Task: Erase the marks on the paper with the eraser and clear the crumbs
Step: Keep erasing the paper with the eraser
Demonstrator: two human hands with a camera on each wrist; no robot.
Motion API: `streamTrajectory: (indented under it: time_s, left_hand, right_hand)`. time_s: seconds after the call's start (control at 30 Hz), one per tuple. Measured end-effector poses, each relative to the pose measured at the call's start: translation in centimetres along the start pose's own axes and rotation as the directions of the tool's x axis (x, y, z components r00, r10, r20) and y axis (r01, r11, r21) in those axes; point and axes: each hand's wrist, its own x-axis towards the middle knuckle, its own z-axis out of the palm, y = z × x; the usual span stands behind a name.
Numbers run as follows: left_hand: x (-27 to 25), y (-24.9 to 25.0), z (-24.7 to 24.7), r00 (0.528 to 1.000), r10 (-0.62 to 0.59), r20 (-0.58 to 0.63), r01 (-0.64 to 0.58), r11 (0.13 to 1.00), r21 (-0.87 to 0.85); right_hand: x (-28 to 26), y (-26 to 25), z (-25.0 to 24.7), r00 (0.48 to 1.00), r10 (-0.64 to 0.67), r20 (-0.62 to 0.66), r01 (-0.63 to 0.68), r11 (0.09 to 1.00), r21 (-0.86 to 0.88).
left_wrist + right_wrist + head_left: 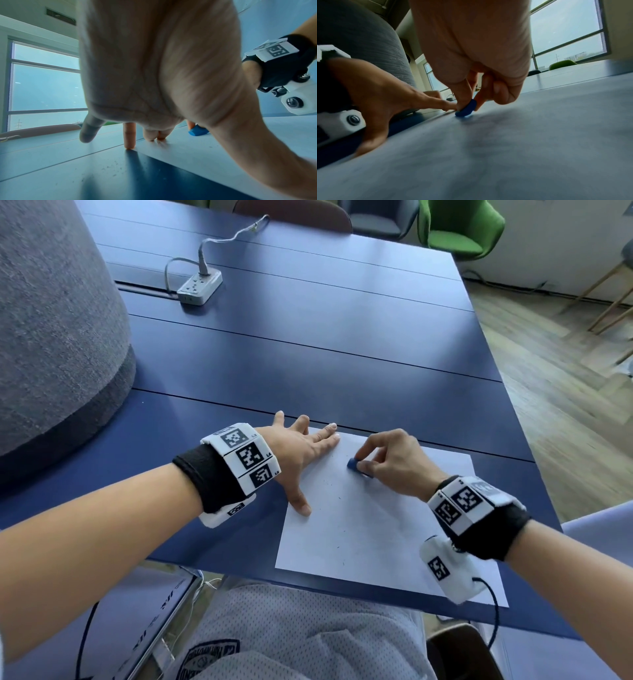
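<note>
A white sheet of paper lies on the blue table near its front edge, with small dark crumbs scattered over its middle. My right hand pinches a small blue eraser between thumb and fingers and presses it onto the paper's upper left part; the eraser touches the sheet in the right wrist view. My left hand lies flat with spread straight fingers, its thumb and fingertips pressing the paper's left edge and far corner. The eraser peeks out behind my left palm.
A grey power strip with its cable sits far back on the blue table. A large grey fabric object stands at the left. Green and dark chairs are beyond the far edge; wooden floor lies to the right.
</note>
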Motion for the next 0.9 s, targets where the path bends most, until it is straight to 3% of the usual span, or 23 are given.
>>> streamTrajectory:
  time_s: [0.17, 0.33, 0.47, 0.5, 0.63, 0.8, 0.9]
  left_hand:
    - [0.1, -0.1, 0.0, 1.000, 0.001, 0.011, -0.001, 1.000, -0.010]
    - [0.1, -0.1, 0.0, 1.000, 0.003, 0.006, -0.003, 1.000, 0.001]
    - [0.0, 0.0, -0.1, 1.000, -0.001, 0.009, 0.001, 1.000, 0.004]
    - [0.0, 0.0, 0.0, 1.000, -0.001, 0.008, 0.001, 1.000, 0.004]
    - [-0.1, 0.2, -0.2, 1.000, -0.012, 0.016, 0.012, 1.000, 0.016]
    - [0.0, 0.1, -0.2, 1.000, -0.017, 0.020, 0.017, 1.000, 0.012]
    - [-0.1, 0.3, -0.2, 0.999, -0.020, 0.025, 0.020, 1.000, 0.007]
  right_hand:
    - [2.0, 0.5, -0.9, 0.987, 0.029, -0.161, -0.028, 1.000, 0.006]
    - [0.5, -0.3, 0.1, 0.996, -0.056, 0.069, 0.056, 0.998, -0.006]
    - [1.2, 0.2, -0.4, 0.995, -0.050, -0.081, 0.049, 0.999, -0.020]
    - [1.0, 0.2, -0.1, 0.996, -0.058, -0.064, 0.057, 0.998, -0.013]
    - [-0.1, -0.8, 0.2, 0.976, -0.124, 0.179, 0.135, 0.989, -0.053]
    - [2.4, -0.9, -0.2, 0.993, -0.096, -0.063, 0.093, 0.994, -0.058]
    - [0.2, -0.9, 0.5, 0.983, -0.154, 0.098, 0.157, 0.987, -0.026]
